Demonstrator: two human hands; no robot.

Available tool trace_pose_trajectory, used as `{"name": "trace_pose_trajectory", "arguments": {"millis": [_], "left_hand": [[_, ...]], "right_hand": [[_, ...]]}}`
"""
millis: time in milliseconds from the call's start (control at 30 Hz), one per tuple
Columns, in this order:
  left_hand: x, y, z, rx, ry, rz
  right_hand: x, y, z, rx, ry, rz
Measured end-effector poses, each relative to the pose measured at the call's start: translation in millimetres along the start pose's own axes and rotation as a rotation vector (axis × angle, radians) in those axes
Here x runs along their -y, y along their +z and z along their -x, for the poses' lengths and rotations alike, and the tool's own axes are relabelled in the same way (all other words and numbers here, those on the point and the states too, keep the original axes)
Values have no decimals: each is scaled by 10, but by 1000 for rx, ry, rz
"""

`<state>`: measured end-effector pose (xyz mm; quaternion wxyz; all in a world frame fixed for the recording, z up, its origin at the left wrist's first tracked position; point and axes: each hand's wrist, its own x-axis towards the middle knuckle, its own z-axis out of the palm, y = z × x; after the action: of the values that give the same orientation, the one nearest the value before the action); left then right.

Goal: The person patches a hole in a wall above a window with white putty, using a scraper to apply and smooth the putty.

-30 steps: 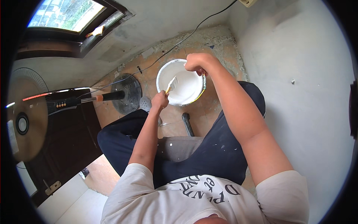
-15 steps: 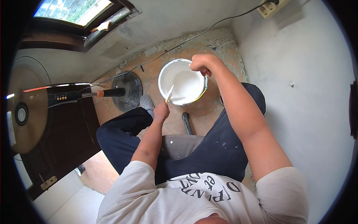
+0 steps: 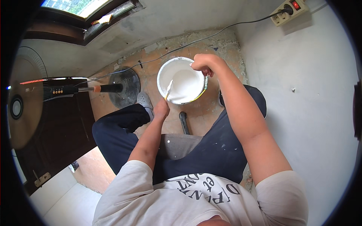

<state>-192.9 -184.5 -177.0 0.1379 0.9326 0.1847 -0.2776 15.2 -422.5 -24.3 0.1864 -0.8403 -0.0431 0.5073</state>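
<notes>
A round white bucket (image 3: 164, 69) stands on the floor between my feet, with white paint (image 3: 189, 83) inside. My left hand (image 3: 162, 109), at its near left side, is closed round the handle of a paintbrush (image 3: 170, 86). The brush's white-coated head reaches over the rim into the bucket. At the far right of the rim my right hand (image 3: 207, 63) is bent down, fingers curled on the bucket's edge. A yellow strip, probably the bucket's handle, runs along the near right side of the rim.
A standing fan (image 3: 60, 90) leans into view at the left, its round base (image 3: 124, 88) near the bucket. Its black cord crosses to a power strip (image 3: 288, 11) on the right wall. Another brush (image 3: 102, 19) lies on the windowsill. A dark bar (image 3: 184, 122) lies before me.
The view has shifted slightly, bringing more of the power strip into sight. The brush head has tipped a little farther from me inside the bucket. My right hand stays at the rim.
</notes>
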Motion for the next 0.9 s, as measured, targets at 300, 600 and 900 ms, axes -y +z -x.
{"name": "trace_pose_trajectory", "arguments": {"millis": [300,600,900], "left_hand": [[-50,-19,6,37,-22,-15],[-79,-20,25,16,2,-24],[-86,51,-10,24,59,-104]], "right_hand": [[13,5,35,-13,-25,14],[43,30,31,-3,-33,31],[81,5,89,-2,25,28]]}}
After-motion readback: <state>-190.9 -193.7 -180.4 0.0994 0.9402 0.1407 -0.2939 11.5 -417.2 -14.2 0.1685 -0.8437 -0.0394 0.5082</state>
